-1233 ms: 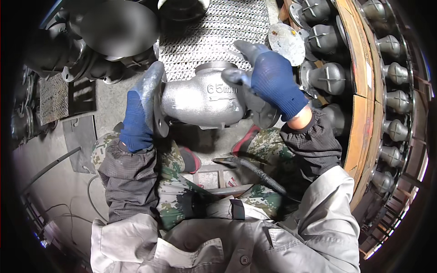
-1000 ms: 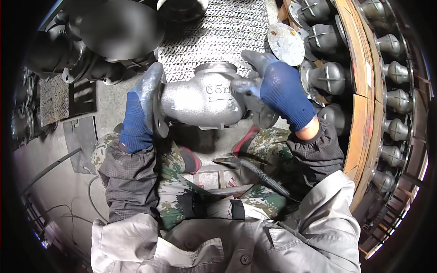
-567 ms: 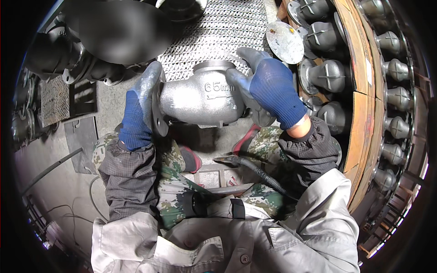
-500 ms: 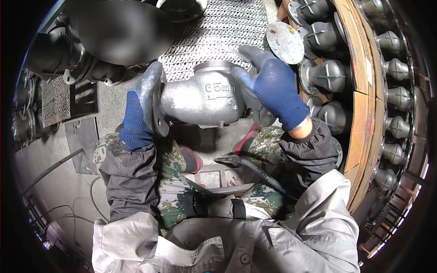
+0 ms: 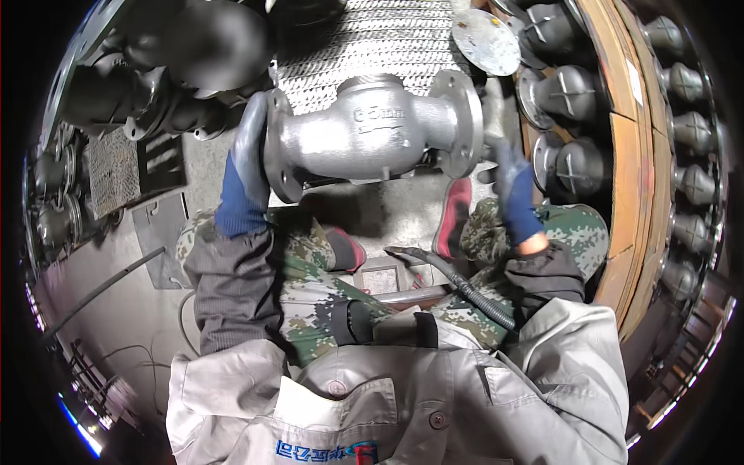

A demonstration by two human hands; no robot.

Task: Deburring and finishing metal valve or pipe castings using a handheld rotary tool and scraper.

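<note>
A silver-grey cast valve body (image 5: 353, 139), with a round flange at each end and a threaded neck on its far side, lies crosswise in front of me, above the floor. My left hand (image 5: 248, 155), in a blue glove with a grey coated palm, grips the left flange (image 5: 281, 147) from its outer side. At the other end, my right hand (image 5: 511, 174), gloved alike, is closed against the outer face of the right flange (image 5: 465, 124). Its fingertips are partly hidden beside that flange.
Ridged metal matting (image 5: 418, 46) lies beyond the valve body. A round pale plate (image 5: 486, 40) rests at the far right, next to flanged castings (image 5: 573, 93) and wooden boards (image 5: 632, 178). More dark castings (image 5: 108, 97) crowd the left. A hose (image 5: 465, 283) crosses near my right knee.
My right hand has shifted from over the valve body's right end to the outside of its flange, uncovering that flange. The valve body sits slightly higher in view. My left hand keeps its hold.
</note>
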